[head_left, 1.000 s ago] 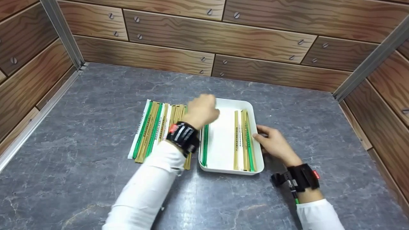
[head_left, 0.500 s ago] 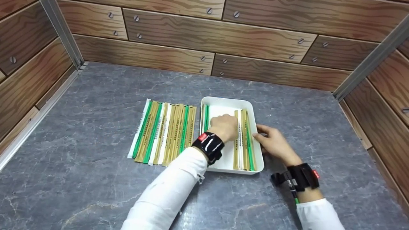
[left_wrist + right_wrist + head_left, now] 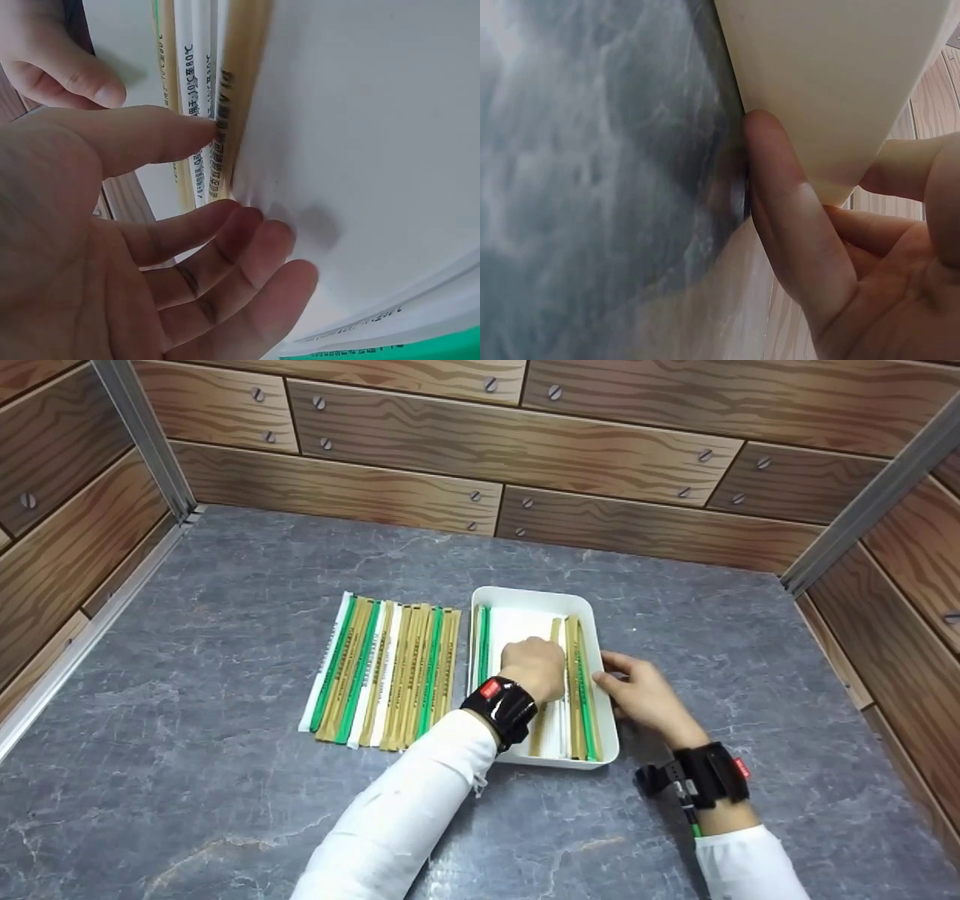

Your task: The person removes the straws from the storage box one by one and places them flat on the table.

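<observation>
In the head view, my left hand (image 3: 534, 667) reaches into a white tray (image 3: 536, 761). Its thumb and fingertips pinch a brown-wrapped drinking straw (image 3: 238, 82), as the left wrist view shows; the straw lies slanted inside the tray. White-wrapped straws (image 3: 196, 67) are right beside it, and more brown and green ones (image 3: 581, 697) line the tray's right wall. Along the left wall lies a green-wrapped straw (image 3: 484, 645). My right hand (image 3: 649, 697) touches the tray's right outer wall with nearly straight fingers, thumb close to the rim.
Left of the tray, a row of wrapped straws (image 3: 382, 675) in green, brown and white lies side by side on the grey marbled table (image 3: 225, 780). Wood-patterned panels (image 3: 420, 457) wall in the back and both sides.
My left hand has moved from the tray's left edge over to the straws on its right side. The brown straw there has gone from nearly straight to slanted. The right hand stays put.
</observation>
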`<state>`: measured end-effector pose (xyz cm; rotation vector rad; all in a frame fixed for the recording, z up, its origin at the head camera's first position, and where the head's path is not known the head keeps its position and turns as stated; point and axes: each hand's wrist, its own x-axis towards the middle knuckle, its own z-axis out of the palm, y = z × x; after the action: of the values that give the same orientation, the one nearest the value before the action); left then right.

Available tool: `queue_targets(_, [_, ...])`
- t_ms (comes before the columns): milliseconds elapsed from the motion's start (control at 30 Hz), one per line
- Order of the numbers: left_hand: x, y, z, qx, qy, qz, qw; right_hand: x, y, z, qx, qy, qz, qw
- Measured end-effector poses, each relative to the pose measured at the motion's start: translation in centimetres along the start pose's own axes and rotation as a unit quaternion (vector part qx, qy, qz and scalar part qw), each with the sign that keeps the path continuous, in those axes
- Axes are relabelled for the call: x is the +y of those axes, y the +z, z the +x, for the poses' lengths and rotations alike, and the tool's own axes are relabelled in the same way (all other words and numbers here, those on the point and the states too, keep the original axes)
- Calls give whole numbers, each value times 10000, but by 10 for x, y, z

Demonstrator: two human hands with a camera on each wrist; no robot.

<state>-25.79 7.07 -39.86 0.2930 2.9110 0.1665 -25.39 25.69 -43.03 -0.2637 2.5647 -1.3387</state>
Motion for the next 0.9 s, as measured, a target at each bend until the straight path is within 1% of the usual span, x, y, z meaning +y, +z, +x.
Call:
queue_targets(133, [-1, 1, 0, 55, -50, -160, 9998, -1, 0, 0, 0, 14, 32, 10000])
queue_targets(233, [-3, 1, 1, 164, -145, -328, 9992, -2, 0, 0, 6, 37, 29, 10000])
queue_targets(400, [-7, 1, 1, 262, -258, -439, 9984, -1, 0, 0, 19, 31, -8, 10000])
queue_targets(500, [-11, -1, -1, 276, -361, -641, 9969, 0, 1, 1, 35, -1, -46, 10000])
queue_targets(600, [-17, -9, -2, 285, -466, -990, 9936, 1, 1, 1, 62, -19, -93, 9999])
queue_targets(667, [-24, -17, -5, 325, -502, -1274, 9901, 1, 2, 2, 67, -27, -131, 9999])
queue_targets(733, [-35, -26, -9, 446, -490, -1593, 9850, 0, 1, 2, 67, -10, -146, 9999])
queue_targets(800, [-49, -35, -15, 604, -427, -1945, 9781, -1, 1, 2, 55, 12, -137, 9999])
queue_targets(900, [-77, -47, -26, 809, -280, -2530, 9637, -3, 1, 1, 32, 58, -85, 9999])
